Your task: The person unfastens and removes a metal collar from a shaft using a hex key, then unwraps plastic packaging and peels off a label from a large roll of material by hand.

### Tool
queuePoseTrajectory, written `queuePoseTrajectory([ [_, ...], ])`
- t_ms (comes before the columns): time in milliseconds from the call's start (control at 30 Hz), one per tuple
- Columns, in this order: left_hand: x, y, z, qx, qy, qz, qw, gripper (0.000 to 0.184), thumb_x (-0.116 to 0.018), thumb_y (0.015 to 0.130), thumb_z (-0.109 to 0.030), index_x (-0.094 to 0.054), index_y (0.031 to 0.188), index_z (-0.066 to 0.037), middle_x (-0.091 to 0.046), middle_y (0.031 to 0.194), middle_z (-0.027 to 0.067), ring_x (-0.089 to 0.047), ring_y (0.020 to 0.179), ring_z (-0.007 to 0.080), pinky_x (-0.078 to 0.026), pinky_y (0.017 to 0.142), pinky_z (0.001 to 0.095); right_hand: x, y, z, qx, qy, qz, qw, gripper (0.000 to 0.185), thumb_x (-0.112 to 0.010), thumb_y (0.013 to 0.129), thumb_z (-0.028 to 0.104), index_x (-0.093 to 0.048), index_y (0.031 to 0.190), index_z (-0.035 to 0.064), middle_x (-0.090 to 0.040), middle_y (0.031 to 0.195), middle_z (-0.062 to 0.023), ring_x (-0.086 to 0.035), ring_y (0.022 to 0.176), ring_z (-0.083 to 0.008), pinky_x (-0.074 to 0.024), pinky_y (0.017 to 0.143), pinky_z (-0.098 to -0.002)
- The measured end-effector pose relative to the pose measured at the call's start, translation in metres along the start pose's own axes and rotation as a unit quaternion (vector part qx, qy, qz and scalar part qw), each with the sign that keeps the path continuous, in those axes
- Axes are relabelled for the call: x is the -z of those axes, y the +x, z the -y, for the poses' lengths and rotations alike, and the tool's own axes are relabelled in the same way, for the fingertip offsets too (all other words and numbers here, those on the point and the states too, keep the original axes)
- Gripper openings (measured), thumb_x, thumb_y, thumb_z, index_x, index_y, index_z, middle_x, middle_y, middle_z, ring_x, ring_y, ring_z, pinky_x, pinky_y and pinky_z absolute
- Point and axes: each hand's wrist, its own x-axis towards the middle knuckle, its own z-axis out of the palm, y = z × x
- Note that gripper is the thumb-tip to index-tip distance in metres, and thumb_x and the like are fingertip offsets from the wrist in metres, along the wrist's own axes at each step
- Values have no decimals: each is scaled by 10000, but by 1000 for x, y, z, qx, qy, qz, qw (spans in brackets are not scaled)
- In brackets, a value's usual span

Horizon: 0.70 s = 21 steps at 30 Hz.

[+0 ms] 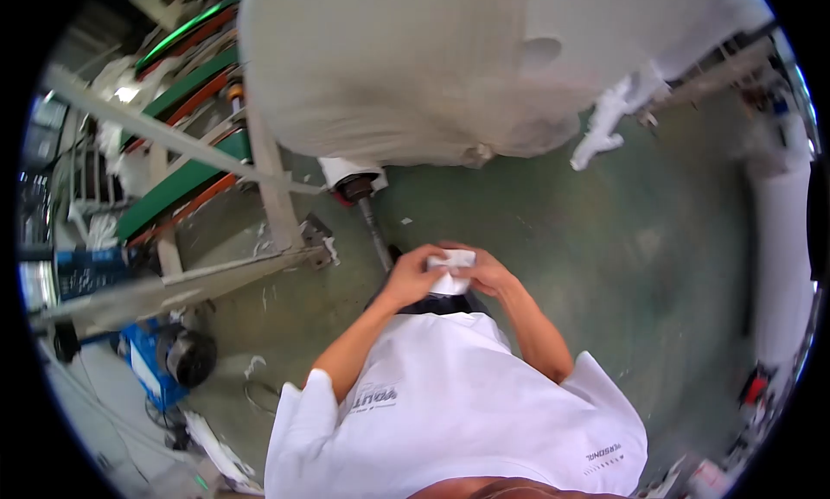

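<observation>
Close in front of my body, a small white piece (453, 281) is held between both hands; it looks like folded paper or cloth, but its kind is not clear. My left hand (417, 277) pinches it from the left side. From the right, my right hand (486, 273) grips its other edge, with some fingers tucked behind it. Past my hands, a large wrapped white roll (415, 76) fills the top of the view. A metal shaft (373, 227) with a dark collar sticks out below that roll.
On the left stands a machine frame (272, 184) with green belts (186, 184). A blue motor (151, 361) sits at lower left. White scrap (603, 123) hangs beside the roll. Another white roll (778, 266) stands at the right. Green floor (640, 248) lies between.
</observation>
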Motion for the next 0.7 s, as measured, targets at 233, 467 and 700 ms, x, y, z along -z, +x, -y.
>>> queuePoseTrajectory([
  [233,42,24,17,55,173,-162,970,820,-747,853,-369,-368,1476,4,-618,1224,216,-656,929,292,-529,850,396,146,-91,-99,-86,-733,-104,667,422,-583,712,50,-759,1081,156,-701,979,-218,-679,861,-406,-558,751,-429],
  [467,187,199,-125,-137,318,-471,811,902,-774,811,-265,-249,1477,41,-380,1406,311,-513,1210,463,-473,966,501,122,-125,-106,-61,-682,-82,724,456,-623,822,242,-662,1275,213,-710,917,-210,-689,846,-384,-551,775,-448],
  [700,354,263,-182,22,418,-478,773,722,-804,759,-176,-381,1307,29,-453,1328,288,-571,1116,487,-502,918,514,118,-101,-107,-75,-513,-127,846,520,-643,833,254,-608,1352,244,-702,1111,-203,-685,1004,-349,-518,897,-422],
])
